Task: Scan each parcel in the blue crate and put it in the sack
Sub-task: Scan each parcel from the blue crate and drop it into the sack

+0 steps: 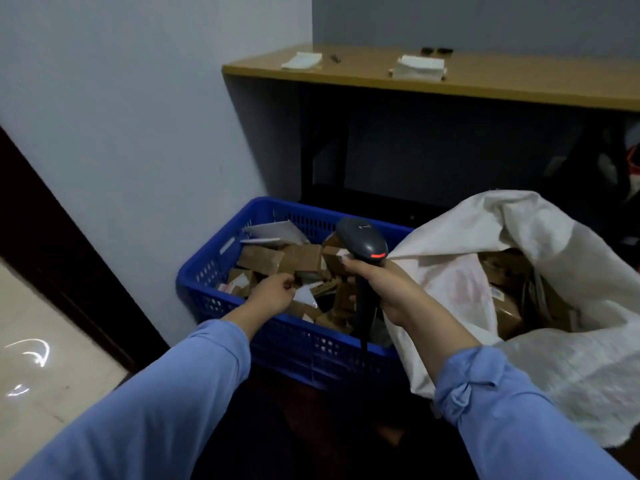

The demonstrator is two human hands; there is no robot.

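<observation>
At the far left we see a pale floor point(41, 358) with glints of light on it. Right of it the crate point(304, 351) stands against the wall point(138, 116), blue and slotted, with its left side next to the wall.

Our left sleeve point(156, 410) reaches in over the crate's near rim, and the left grip point(273, 292) sits low over the parcels point(263, 259) near the crate's near-left corner. Its fingers are curled down among them, next to a white packet point(304, 294). We cannot tell whether they have hold of anything. The parcels, mostly brown boxes with white envelopes toward the far wall, fill the crate in a loose heap.

Over the crate's right half is the scanner point(362, 240), its dark head tilted toward the parcels and a red light showing at its back. The right grip point(384, 285) is wrapped tight round its handle, thumb on top.

Just right of the crate, touching its right rim, the white sack point(571, 368) gapes open, and brown boxes point(509, 299) lie inside it.

Behind and above, the worktop point(485, 81) carries two pale wrappers point(420, 67) near its back edge.
</observation>
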